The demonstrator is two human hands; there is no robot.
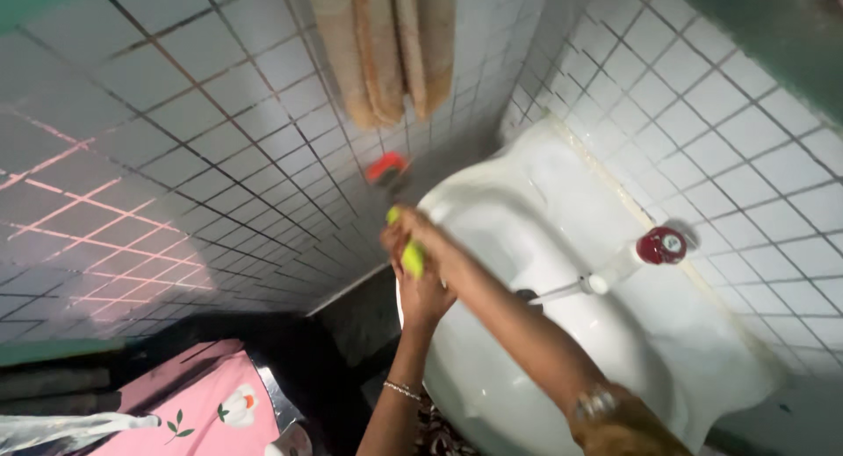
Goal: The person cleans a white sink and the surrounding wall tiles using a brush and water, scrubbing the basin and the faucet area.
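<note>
Both hands close together on a small yellow-green scrubbing pad (411,256) at the left rim of the white ceramic wash basin (562,201). Right hand (413,235) wraps over the top of it, fingers curled and pressed down; left hand (423,296) comes up from below, palm cupped under the pad, thin bracelet on that wrist. Exact finger placement is blurred, so which fingers pinch it I can't tell.

Judging the step: to do it well, keep the pad flat against the rim, steady pressure, short strokes, and don't let it slip down off the outer edge where the basin drops away.

Pad looks small, soft, bright lime, mostly hidden between the hands; only two bits show, above and below the right hand's fingers. Sits right on the basin edge, touching it as far as I can see.

Around: red-orange topped object (386,169) just behind the hands against the white tiled wall (219,122); white tap with a dark red knob (660,245) well apart at the far side; pink flowered cloth (198,403) lower left.
</note>
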